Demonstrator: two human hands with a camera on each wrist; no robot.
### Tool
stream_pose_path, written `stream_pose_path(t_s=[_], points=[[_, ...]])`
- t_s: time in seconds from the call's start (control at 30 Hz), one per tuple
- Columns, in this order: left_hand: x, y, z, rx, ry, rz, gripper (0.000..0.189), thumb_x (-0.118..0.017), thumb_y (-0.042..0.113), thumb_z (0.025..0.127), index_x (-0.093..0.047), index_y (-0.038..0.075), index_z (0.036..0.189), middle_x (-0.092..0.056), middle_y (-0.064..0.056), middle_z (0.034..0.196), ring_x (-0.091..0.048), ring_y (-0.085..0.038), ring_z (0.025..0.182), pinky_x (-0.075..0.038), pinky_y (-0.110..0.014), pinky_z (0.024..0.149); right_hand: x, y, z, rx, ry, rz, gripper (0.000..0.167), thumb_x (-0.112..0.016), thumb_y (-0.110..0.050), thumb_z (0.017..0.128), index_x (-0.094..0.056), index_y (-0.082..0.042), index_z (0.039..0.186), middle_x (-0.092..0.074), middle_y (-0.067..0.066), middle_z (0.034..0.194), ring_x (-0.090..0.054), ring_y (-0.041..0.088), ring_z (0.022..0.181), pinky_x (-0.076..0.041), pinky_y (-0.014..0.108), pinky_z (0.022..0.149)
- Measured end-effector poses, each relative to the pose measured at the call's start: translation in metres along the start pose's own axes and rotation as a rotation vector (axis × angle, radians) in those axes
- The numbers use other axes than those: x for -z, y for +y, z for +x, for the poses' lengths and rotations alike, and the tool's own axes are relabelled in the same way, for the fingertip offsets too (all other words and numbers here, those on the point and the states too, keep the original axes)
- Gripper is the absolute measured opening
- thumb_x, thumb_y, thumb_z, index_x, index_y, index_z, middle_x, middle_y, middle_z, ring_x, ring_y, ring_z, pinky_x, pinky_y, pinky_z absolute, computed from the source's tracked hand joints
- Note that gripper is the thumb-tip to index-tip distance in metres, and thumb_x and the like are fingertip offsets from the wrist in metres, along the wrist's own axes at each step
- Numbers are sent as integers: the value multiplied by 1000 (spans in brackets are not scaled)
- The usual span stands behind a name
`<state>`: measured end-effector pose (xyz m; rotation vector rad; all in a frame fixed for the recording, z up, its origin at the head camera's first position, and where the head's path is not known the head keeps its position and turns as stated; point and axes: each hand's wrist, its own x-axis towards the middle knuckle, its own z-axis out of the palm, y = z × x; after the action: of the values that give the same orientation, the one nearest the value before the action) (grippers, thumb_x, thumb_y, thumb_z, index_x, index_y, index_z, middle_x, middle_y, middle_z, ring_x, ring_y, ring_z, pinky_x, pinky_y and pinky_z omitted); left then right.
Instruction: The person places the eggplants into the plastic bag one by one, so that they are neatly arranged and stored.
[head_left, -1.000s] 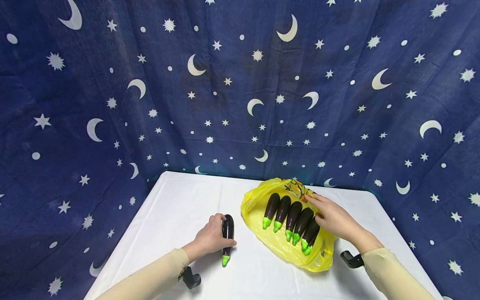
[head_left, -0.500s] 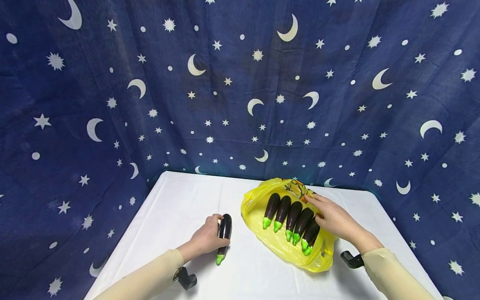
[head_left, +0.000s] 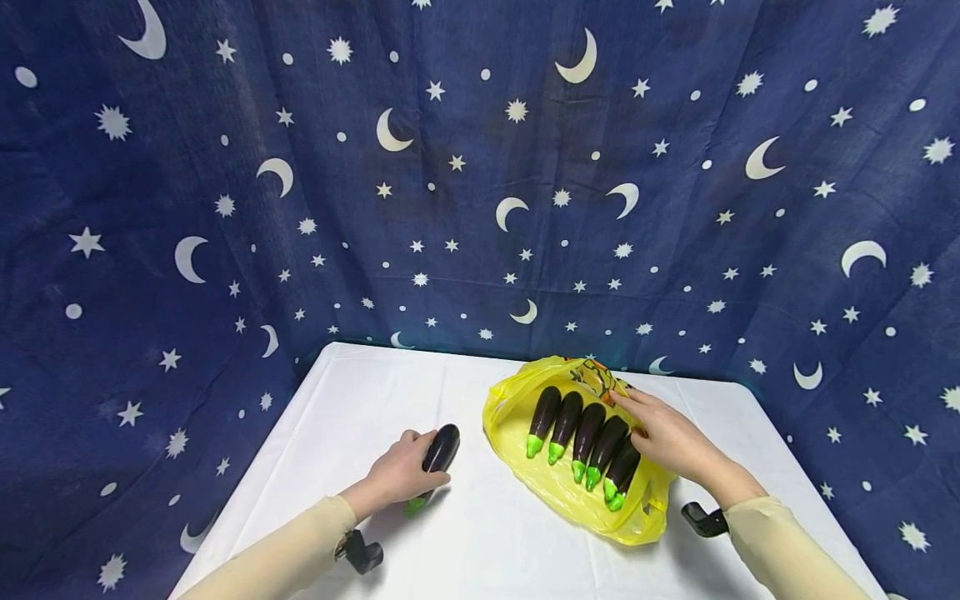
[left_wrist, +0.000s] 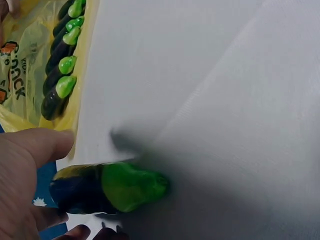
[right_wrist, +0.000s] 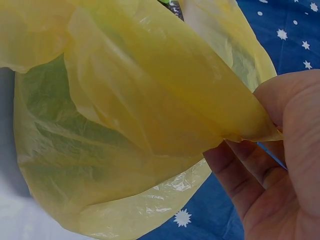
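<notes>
My left hand is around a dark purple eggplant with a green stem end, left of the bag. The thumb is on one side and the fingers on the other; the palm hides part of it. In the left wrist view the eggplant's green end points away from the palm, over the white cloth. My right hand pinches the rim of a yellow plastic bag between thumb and fingers. The bag's mouth gapes, and several eggplants lie side by side inside, stems toward me.
A white cloth covers the table. Behind it hangs a dark blue curtain with moons and stars. Black wrist mounts stick out below both wrists.
My left hand has moved left with the eggplant, which has turned so its top leans to the right. The right hand and bag have stayed in place.
</notes>
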<state>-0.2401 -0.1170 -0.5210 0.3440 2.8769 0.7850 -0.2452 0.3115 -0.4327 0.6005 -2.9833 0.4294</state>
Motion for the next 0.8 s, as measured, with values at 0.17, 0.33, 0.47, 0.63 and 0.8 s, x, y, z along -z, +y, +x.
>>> stream_pose_path(t_s=[0.17,0.33,0.47,0.63,0.8], points=[[0,-7,3,6,14,32,84,-83,39,82,-49,1,149,-53,-19,124,-56,-25,95,-52,-42,73,1,0,0,4,-5,-6,67,-67,1,87,-49,-4,151,-45,24,153,-46,46,135,-43,64,105],[4,-11,4,13,8,7,84,-84,31,82,-46,1,151,-56,-20,123,-58,-24,92,-53,-42,72,1,2,-1,9,-4,-8,67,-66,2,87,-49,-3,151,-46,24,152,-46,47,136,-43,63,105],[8,-12,5,9,-3,-10,81,-83,24,81,-47,2,151,-60,-17,117,-61,-25,92,-56,-43,75,1,2,-1,16,-2,-10,67,-66,3,86,-49,-3,151,-46,25,152,-46,47,135,-43,64,105],[13,-13,4,8,-8,-11,76,-81,17,81,-49,3,149,-62,-16,115,-62,-25,93,-56,-45,77,1,1,0,28,-3,-10,67,-66,2,87,-48,-3,152,-46,26,152,-46,48,135,-42,64,105],[17,-13,3,10,-17,-19,75,-80,15,80,-51,3,148,-63,-17,115,-61,-24,91,-55,-44,76,1,0,0,30,4,-16,65,-66,0,89,-48,-3,151,-46,27,151,-45,48,135,-41,65,106]])
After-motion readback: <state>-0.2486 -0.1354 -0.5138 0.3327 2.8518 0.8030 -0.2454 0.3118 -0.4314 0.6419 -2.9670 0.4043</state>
